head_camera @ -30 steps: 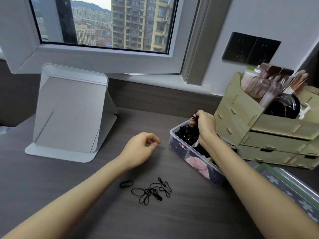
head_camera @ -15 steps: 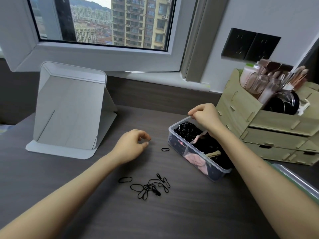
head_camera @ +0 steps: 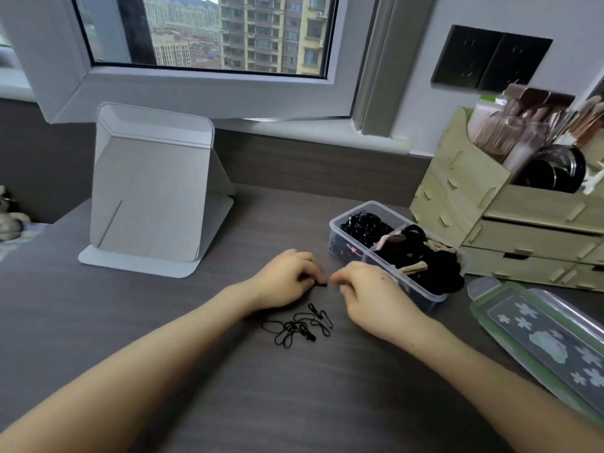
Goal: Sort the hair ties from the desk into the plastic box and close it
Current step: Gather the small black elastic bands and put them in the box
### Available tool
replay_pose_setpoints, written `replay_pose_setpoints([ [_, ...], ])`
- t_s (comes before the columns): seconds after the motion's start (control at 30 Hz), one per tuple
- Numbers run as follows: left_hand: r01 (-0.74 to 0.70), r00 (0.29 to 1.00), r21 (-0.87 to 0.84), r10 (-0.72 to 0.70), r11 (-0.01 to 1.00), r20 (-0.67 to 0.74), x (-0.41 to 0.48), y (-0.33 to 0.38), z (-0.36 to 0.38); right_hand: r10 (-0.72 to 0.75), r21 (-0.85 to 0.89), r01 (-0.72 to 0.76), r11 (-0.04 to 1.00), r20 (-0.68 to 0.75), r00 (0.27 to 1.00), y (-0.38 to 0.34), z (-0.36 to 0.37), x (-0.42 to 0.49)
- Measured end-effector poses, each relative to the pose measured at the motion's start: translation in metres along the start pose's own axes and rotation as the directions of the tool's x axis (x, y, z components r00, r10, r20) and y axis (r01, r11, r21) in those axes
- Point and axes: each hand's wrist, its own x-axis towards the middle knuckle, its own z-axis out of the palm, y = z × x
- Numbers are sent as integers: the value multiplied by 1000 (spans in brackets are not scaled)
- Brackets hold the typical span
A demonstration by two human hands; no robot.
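A clear plastic box (head_camera: 389,209) with compartments stands open on the dark desk, right of centre, holding black hair ties and thicker scrunchies. Its green-rimmed lid (head_camera: 549,338) lies flat to the right of it. A loose pile of thin black hair ties (head_camera: 300,326) sits on the desk just below my hands. My left hand (head_camera: 287,279) rests on the desk with its fingertips pinched on a single small black hair tie (head_camera: 322,283). My right hand (head_camera: 369,289) is beside it, in front of the box, fingers curled with nothing seen in them.
A grey folding mirror stand (head_camera: 147,197) is at the back left. A wooden organiser (head_camera: 490,223) with drawers, brushes and cosmetics stands behind the box at the right. A window and sill run along the back wall.
My right hand has come away from the box, down and left to the desk. My left hand has moved right onto the single hair tie that lay near the box.
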Motion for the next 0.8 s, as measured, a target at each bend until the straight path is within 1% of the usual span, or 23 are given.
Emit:
replay_pose_setpoints([
  [0.07,-29,997,-38,31,999,69,-19,1,-8,6,-47,-4,999,47,999,-1,8,-2],
  [0.1,-26,995,-64,32,998,95,-28,1,-13,-13,-37,16,999,87,996,-2,11,-1],
  [0.13,-7,995,-95,16,995,99,-36,1,-18,-44,-13,47,999,143,989,-2,12,0],
  [0.2,78,997,-119,-75,990,32,-52,-3,-27,-113,22,111,994,275,955,-2,13,1],
  [0.23,135,990,-64,-137,989,-28,-60,-7,-31,-130,29,128,991,335,933,-2,12,1],
  [0.27,201,977,25,-199,979,-76,-66,-11,-33,-132,30,131,991,381,915,-2,10,0],
  [0.3,268,962,113,-259,957,-89,-72,-15,-35,-128,21,131,991,407,904,-4,10,-1],
  [0.33,320,947,172,-312,932,-71,-78,-17,-35,-122,8,131,991,414,902,-6,10,-2],
  [0.4,357,932,191,-362,914,-8,-86,-15,-34,-116,-3,127,992,390,914,-14,15,-3],
  [0.53,314,945,114,-322,942,59,-88,-1,-26,-129,68,114,991,323,937,-28,23,1],
  [0.7,274,962,120,-273,954,-22,-84,11,-12,-220,49,215,975,301,928,-31,24,5],
  [0.8,269,963,114,-263,956,-66,-83,14,-9,-259,40,257,966,249,933,-30,27,4],
])
